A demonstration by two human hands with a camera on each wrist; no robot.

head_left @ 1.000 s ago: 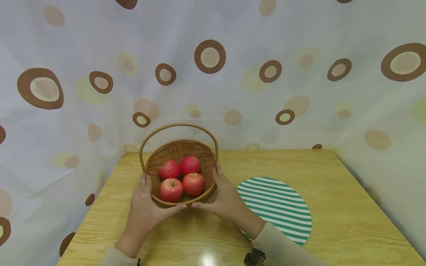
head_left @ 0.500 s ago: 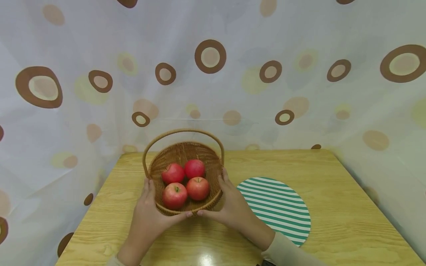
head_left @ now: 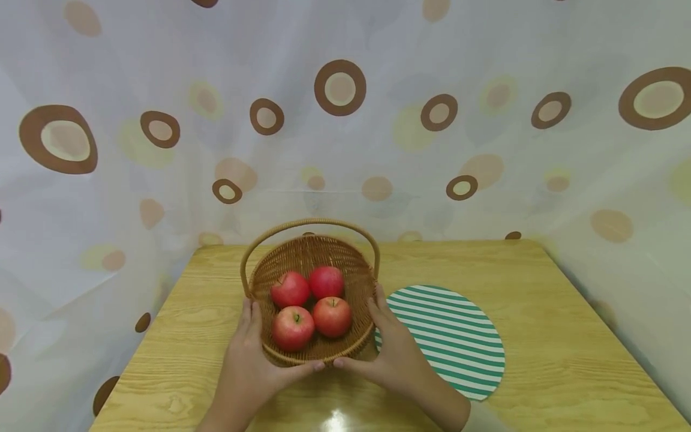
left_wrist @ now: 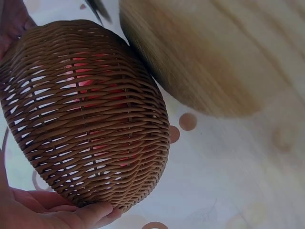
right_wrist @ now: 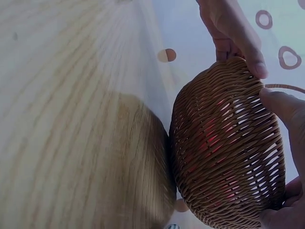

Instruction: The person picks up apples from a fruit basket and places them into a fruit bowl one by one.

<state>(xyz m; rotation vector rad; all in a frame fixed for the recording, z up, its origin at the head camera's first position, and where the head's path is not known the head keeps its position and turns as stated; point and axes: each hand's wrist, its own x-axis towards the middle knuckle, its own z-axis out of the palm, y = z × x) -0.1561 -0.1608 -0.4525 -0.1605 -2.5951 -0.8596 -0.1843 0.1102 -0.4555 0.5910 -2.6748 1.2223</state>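
A brown wicker basket (head_left: 360, 282) with a tall arched handle (head_left: 310, 222) is held between both hands in the head view. Several red apples (head_left: 292, 328) lie inside it. My left hand (head_left: 245, 366) grips the basket's left side, its thumb along the front rim. On the right side, my right hand (head_left: 402, 357) grips it the same way, and the two thumbs nearly meet. The left wrist view shows the woven underside (left_wrist: 90, 129), with red showing through the gaps. The basket's base sits at or just above the tabletop; contact is hard to tell.
A round green-and-white striped placemat (head_left: 448, 342) lies on the wooden table (head_left: 567, 336), right of the basket and partly behind the right hand. A white curtain (head_left: 399, 138) with brown circle patterns hangs behind the table and along its sides.
Both hands have moved the basket with its apples to the right and nearer to me. It is now closer to the striped placemat, which stays in place.
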